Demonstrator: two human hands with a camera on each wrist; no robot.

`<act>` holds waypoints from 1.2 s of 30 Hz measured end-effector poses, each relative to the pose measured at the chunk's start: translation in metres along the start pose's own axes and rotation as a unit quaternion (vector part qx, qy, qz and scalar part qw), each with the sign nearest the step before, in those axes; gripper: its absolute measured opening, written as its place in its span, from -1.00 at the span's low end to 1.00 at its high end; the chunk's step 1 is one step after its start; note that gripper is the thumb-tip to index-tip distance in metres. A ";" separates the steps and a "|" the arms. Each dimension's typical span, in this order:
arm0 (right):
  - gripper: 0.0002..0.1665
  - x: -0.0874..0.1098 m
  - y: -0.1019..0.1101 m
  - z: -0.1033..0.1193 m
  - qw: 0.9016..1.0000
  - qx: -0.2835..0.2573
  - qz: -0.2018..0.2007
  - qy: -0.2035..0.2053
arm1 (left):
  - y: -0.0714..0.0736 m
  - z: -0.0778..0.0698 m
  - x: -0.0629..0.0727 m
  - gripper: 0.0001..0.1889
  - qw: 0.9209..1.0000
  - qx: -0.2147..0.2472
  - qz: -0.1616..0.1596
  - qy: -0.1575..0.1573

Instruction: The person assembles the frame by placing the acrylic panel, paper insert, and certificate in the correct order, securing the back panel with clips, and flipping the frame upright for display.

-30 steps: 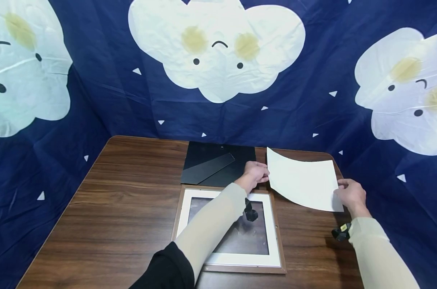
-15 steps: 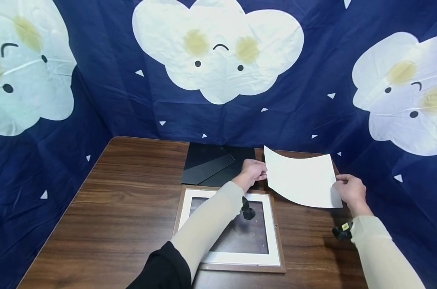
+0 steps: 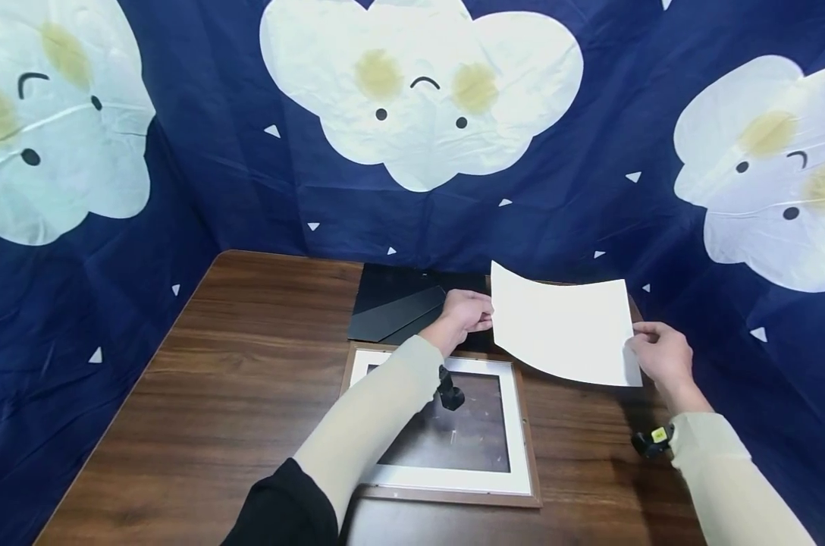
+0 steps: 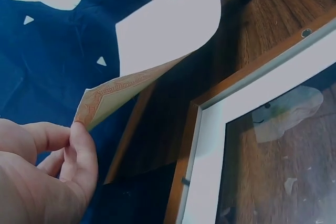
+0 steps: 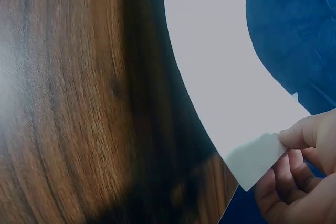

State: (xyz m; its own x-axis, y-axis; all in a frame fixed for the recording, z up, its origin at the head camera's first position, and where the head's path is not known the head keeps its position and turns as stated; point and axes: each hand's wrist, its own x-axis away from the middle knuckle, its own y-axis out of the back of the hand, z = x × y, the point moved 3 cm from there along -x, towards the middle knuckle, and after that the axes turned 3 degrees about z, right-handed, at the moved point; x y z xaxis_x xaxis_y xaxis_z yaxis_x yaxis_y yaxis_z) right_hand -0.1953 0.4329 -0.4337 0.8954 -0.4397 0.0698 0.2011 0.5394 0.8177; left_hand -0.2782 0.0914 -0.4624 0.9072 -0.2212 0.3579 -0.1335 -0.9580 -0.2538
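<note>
A sheet of paper [image 3: 561,326], its blank white side up, sags between both hands over the table's back right. My left hand [image 3: 465,311] pinches its left edge; in the left wrist view the paper's underside [image 4: 107,99] shows an orange patterned border. My right hand [image 3: 663,355] pinches the right edge between thumb and fingers, near a corner in the right wrist view. Below the left forearm lies a brown picture frame [image 3: 530,455] with a white mat [image 3: 453,479] around a see-through pane [image 3: 463,425]. That forearm covers part of the frame.
A black backing board [image 3: 392,280] with a folded stand leg [image 3: 395,315] lies behind the frame, partly under the left hand. The wooden table [image 3: 235,379] extends to the left. Blue cloth [image 3: 249,197] with cloud prints hangs around the back and sides.
Both hands have raised the paper slightly and shifted it a little to the left. The frame and backing board lie where they were; the head view has tilted slightly.
</note>
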 end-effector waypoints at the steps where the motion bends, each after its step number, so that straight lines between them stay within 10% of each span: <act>1: -0.48 0.002 -0.001 0.001 1.000 -0.002 0.002 0.001 | 0.002 -0.001 0.001 -0.74 1.000 -0.002 0.000 -0.001; 36: -0.37 0.050 -0.026 0.023 0.975 -0.144 0.150 0.080 | 0.081 -0.015 0.059 -0.77 0.994 -0.112 -0.016 -0.013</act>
State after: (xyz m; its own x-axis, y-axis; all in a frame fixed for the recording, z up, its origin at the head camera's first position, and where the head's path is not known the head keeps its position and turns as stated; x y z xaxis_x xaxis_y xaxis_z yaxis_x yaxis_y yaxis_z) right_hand -0.1648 0.3807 -0.4386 0.9770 -0.1252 0.1727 0.0024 0.8161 0.5780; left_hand -0.2416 -0.0018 -0.4486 0.9219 -0.1881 0.3388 -0.1871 -0.9817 -0.0360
